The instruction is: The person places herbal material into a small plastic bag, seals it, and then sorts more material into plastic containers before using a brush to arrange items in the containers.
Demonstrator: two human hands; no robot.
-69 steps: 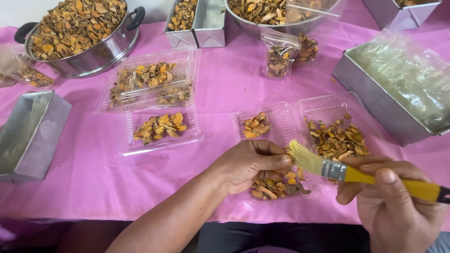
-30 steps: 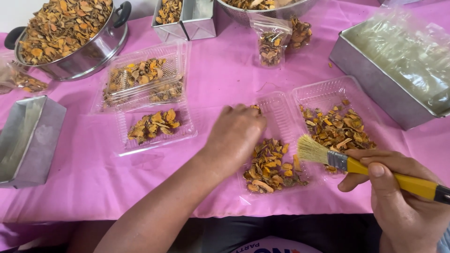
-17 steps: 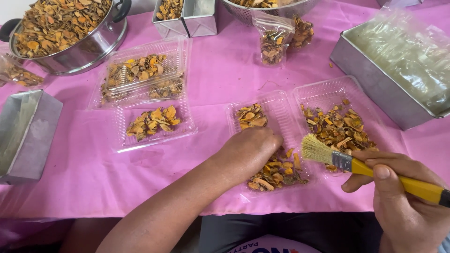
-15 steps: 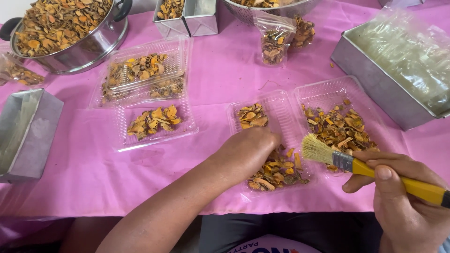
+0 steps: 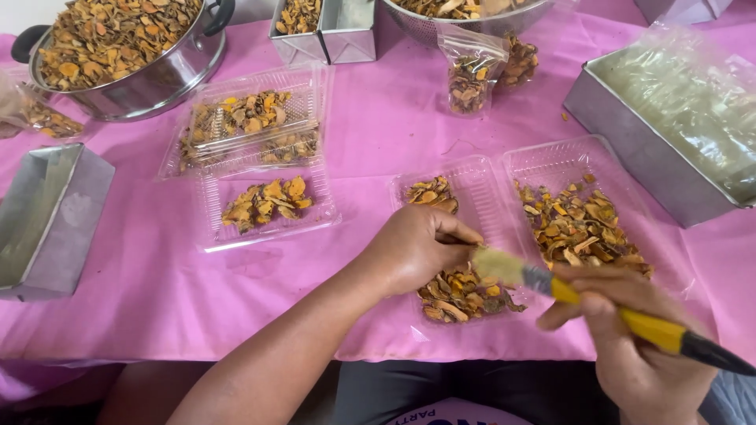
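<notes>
My left hand [image 5: 416, 249] rests closed over an open clear plastic clamshell tray [image 5: 490, 197] and pinches a dried orange-brown slice at its fingertips. Piles of the same dried slices [image 5: 461, 293] lie in that tray's left half, and more dried slices [image 5: 581, 228] fill the right half. My right hand [image 5: 630, 346] grips a yellow-handled paintbrush [image 5: 622, 319]. Its pale bristles touch the piece held at my left fingertips.
On the pink tablecloth [image 5: 378, 134] lie two more clear trays [image 5: 260, 205] of slices, a steel pot [image 5: 118, 47] full of them, steel tins [image 5: 43, 220] left and back, a plastic-covered steel pan [image 5: 669, 118] at right, and small filled bags [image 5: 468, 75].
My left hand reached to the tray's far end, then came back to the near pile and closed on a piece. The brush swung left until its bristles met my left fingertips.
</notes>
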